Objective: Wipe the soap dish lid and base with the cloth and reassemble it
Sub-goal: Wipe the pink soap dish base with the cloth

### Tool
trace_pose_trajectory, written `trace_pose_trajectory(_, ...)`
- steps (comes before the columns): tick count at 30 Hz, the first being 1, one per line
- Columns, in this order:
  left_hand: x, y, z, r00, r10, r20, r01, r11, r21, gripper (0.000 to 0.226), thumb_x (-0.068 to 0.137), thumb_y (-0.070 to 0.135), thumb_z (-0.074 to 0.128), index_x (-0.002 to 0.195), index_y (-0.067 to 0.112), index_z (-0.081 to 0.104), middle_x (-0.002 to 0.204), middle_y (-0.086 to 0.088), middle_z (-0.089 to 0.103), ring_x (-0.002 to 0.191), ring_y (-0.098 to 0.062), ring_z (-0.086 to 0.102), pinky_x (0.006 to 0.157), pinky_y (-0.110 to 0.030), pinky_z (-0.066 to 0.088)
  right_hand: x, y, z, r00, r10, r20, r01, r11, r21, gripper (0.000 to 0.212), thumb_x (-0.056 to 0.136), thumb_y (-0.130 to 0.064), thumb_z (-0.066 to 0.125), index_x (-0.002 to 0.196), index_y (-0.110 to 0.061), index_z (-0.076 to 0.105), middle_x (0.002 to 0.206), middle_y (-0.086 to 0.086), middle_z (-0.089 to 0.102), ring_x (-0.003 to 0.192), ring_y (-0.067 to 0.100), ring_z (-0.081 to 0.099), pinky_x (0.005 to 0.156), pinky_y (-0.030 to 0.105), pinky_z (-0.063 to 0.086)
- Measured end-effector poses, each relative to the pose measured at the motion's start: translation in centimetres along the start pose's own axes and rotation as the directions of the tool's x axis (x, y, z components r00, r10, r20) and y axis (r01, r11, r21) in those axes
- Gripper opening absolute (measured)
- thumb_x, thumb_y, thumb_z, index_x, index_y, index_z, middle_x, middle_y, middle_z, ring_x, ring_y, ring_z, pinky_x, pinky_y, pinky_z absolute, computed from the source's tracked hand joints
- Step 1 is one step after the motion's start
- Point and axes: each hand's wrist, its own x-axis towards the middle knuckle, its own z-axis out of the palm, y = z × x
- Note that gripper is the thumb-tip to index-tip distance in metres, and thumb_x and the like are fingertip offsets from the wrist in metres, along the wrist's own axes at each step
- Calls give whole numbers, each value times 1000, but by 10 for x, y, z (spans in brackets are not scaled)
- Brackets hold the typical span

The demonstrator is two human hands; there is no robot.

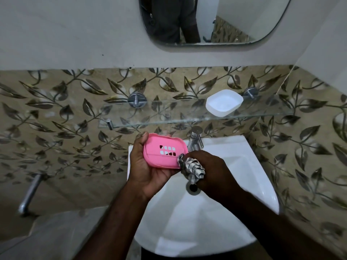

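Now, from the head camera, my only view, I see both forearms reaching forward from the bottom of the frame over the white sink (249, 166). The left hand (148, 166) is turned palm up and tilted toward me, cradling the pink part (165, 153) of the soap dish. Its thumb (142, 136) hooks over the far left corner, while the fingers curl underneath, clamped on the piece and mostly hidden by it. The right hand (212, 169) comes in from the right with its back toward the camera. Its fingers are closed tight round a bunched checked cloth (193, 168), and a corner of that cloth presses against the near right edge of the pink part. The pink part is a rounded rectangle with two short rows of slots through its middle, held above the sink's left rim, just below the tap (195, 140). I cannot tell whether it is the lid or the base. The white part (224, 103) of the dish sits by itself, open side up, on the glass shelf (150, 114) above the tap, well apart from both hands. The drain (193, 188) shows just under the hanging end of the cloth.
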Motion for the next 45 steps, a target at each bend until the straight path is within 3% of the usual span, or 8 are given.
trace_pose_trajectory(5,-6,-10,13,983,182,-5,-182,983,-28,70,67,56,67,115,5,66,117,-17,62,114,-31,55,107,-46,38,-1,-11,10,990,127,-61,-104,953,285,19,75,-19,71,88,-30,63,80,-8,68,77,21,67,72,47,55)
trace_pose_trajectory(10,0,-33,19,897,424,-123,-394,895,207,103,35,69,83,113,6,58,101,-15,71,95,-26,67,76,-34,57,0,-47,20,995,78,-54,-49,908,416,25,75,-9,70,89,-29,69,85,-13,72,82,8,69,76,29,55)
trace_pose_trajectory(17,-1,-27,12,947,314,-61,-309,947,87,101,30,74,80,102,4,66,84,-20,68,79,-32,67,74,-43,59,-5,-36,9,997,-81,13,82,973,-214,45,69,-20,67,109,-38,60,100,-9,56,79,14,64,62,29,55)
trace_pose_trajectory(21,1,-23,13,954,282,-100,-265,952,152,105,36,79,75,110,5,61,85,-17,64,80,-29,62,79,-42,57,5,-29,1,997,65,-42,-71,988,-137,37,65,-19,65,100,-31,67,89,-7,56,78,18,62,66,34,53)
trace_pose_trajectory(27,4,-25,9,949,232,-214,-234,972,19,95,68,81,52,120,2,60,101,-25,58,101,-43,57,103,-60,40,-7,-49,16,991,-106,83,116,985,-127,27,70,-24,59,95,-24,71,95,-1,65,82,17,64,69,28,50)
trace_pose_trajectory(32,6,-18,8,945,262,-196,-265,964,12,81,73,80,44,104,10,71,87,-15,65,76,-30,63,87,-48,50,11,-37,-2,1000,26,15,-20,948,-317,43,66,-36,47,103,-31,67,94,-3,61,80,24,65,63,40,55)
trace_pose_trajectory(40,3,-13,21,963,219,-155,-198,970,141,79,76,75,39,121,13,60,100,-15,70,91,-30,68,75,-42,58,28,-41,-4,995,94,-15,-95,958,-271,38,61,-31,62,98,-29,69,92,-5,61,82,23,64,67,37,53)
trace_pose_trajectory(45,1,-26,18,943,220,-250,-209,975,70,77,65,70,51,109,7,62,80,-15,66,70,-25,64,66,-38,59,8,-38,4,989,149,14,-145,977,-158,5,76,-22,64,78,-19,62,73,-2,65,71,18,61,65,33,50)
